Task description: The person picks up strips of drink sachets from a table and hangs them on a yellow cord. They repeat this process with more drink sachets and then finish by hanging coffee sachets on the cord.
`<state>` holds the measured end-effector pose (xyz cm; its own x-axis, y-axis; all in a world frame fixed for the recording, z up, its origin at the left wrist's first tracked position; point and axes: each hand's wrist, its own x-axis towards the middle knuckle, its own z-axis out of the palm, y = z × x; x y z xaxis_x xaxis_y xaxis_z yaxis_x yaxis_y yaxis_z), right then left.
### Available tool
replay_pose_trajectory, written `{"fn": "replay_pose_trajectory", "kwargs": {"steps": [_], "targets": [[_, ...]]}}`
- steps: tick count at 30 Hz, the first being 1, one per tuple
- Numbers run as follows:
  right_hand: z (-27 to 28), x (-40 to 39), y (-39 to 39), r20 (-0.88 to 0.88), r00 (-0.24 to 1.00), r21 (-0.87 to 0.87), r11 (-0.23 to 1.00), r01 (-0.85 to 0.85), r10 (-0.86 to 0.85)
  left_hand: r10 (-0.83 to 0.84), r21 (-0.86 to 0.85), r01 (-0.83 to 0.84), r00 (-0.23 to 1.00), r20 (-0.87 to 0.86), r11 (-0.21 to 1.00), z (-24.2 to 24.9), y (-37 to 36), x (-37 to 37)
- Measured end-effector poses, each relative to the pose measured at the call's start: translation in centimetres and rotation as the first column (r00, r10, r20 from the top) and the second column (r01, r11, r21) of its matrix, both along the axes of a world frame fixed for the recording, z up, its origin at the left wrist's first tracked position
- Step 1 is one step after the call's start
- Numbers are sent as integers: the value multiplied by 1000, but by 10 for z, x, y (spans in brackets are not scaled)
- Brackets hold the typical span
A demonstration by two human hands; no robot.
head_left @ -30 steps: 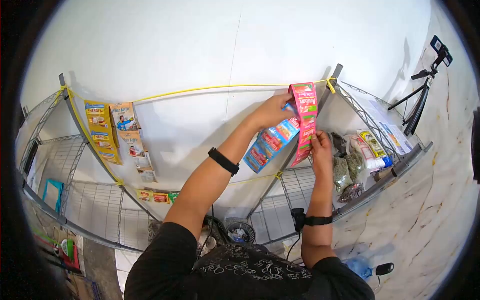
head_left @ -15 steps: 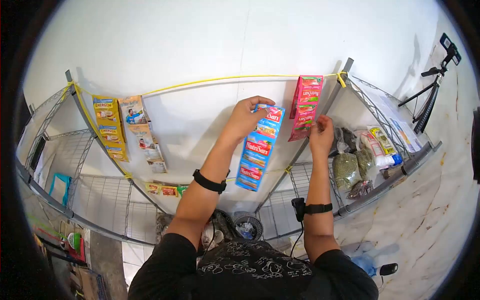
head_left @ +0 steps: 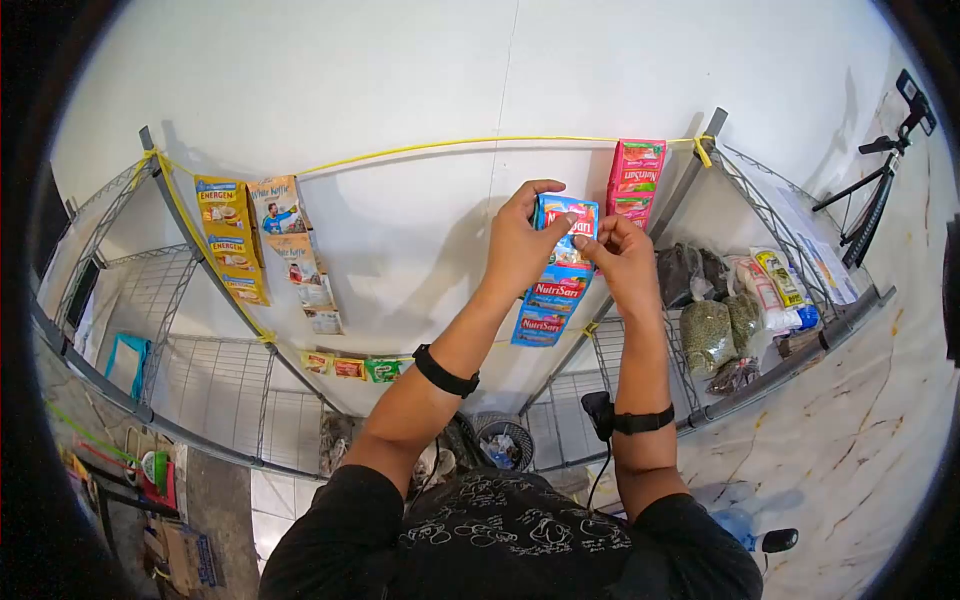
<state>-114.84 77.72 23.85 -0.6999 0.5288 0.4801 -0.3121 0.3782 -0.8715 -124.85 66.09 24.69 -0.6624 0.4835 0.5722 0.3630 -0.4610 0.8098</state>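
Note:
A blue strip of NutriSari sachets (head_left: 556, 289) hangs down from both of my hands, below the yellow cord (head_left: 440, 147). My left hand (head_left: 523, 238) pinches its upper left edge, thumb on the front. At the strip's upper right side, my right hand (head_left: 618, 255) grips it with thumb and fingers. Just behind and to the right, a pink NutriSari strip (head_left: 636, 180) hangs over the cord. Farther left hang yellow Energen sachets (head_left: 229, 235) and White Koffie sachets (head_left: 290, 240).
Wire shelves (head_left: 215, 375) stand at the left, with more at the right holding bagged goods (head_left: 706, 335). A lower cord carries small sachets (head_left: 350, 368). A wire basket (head_left: 503, 445) sits below, and a tripod with a phone (head_left: 880, 180) stands far right.
My right hand has moved left from beside the pink strip and taken hold of the blue strip. My left hand and the blue strip have shifted right, and the strip now looks shorter.

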Motion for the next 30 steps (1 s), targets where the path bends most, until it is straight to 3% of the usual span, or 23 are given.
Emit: {"fn": "replay_pose_trajectory", "kwargs": {"steps": [3,7,9,11,13,15,17,18,19,21,23,25,27,29,30], "targets": [[5,3,-5,11,1000,-50,999,-22,23,51,24,-50,998,-46,998,-5,2,-3],[2,3,2,28,999,15,1000,24,-25,23,-24,-22,999,37,999,-12,-5,-10],[0,3,8,-80,997,-55,998,-6,1,71,-115,-67,997,25,991,-14,-14,-13],[3,7,7,-37,999,-83,997,-9,6,94,-72,-93,996,2,993,-26,-16,-20],[7,11,4,-111,992,-148,986,-72,55,94,-83,-94,996,2,992,-29,-22,-23],[8,14,8,-122,990,-166,982,-92,73,81,-156,-77,997,20,985,-30,-33,-30],[12,17,10,-134,987,-182,977,-115,91,-60,-460,18,995,-77,888,-32,-43,-36],[16,19,10,-200,969,-226,956,-186,142,-139,-517,110,990,-19,849,-21,-50,-29],[19,20,10,-267,945,-263,929,-260,189,-136,-515,107,990,-19,850,-22,-50,-28],[19,19,17,-301,934,-283,917,-280,192,-425,-553,287,894,-138,783,-23,-50,-27],[27,21,13,-408,864,-343,828,-443,294,-425,-513,302,894,-141,804,-22,-41,-17],[30,18,8,-411,869,-317,850,-420,276,-433,-430,335,888,-153,838,-6,-36,1],[35,16,6,-430,855,-244,875,-418,289,-445,-493,333,886,-128,804,10,-36,11],[37,13,6,-436,854,-238,879,-412,282,-353,-376,240,897,-267,895,12,-20,8],[41,12,3,-452,851,-184,905,-383,268,-294,-409,170,919,-262,896,26,-22,10]]}}
